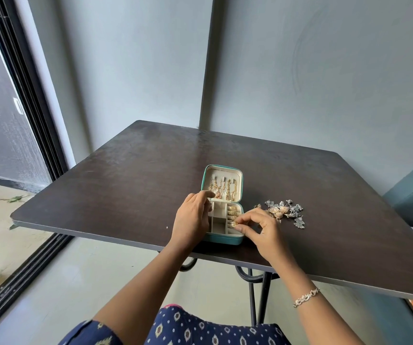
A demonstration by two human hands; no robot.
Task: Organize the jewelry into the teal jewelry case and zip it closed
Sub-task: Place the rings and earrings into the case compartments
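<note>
Head view: the teal jewelry case (222,239) is lying open near the front edge of the dark table (125,183), with its lid tipped back away from the person. Gold chains (221,189) are hanging in the lid. The left hand (193,219) is curling its fingers over the case's left wall by the hinge, probably to brace the light box so that it is not sliding while the other hand is pressing into it. The right hand (262,230) is pinching a gold ring (233,224) between thumb and forefinger, the other fingers fanning loosely above. It is working the ring into the near end of the ring slot (232,211) along the case's right side, where other gold rings are already sitting in a row. The middle compartments are looking bare.

Just right of the case, a loose pile of silver and rose-gold pieces (283,211) is waiting on the table, close to the working hand for short reaches. Judging by that pile, sorting is only partly done and zipping is some way off.
</note>
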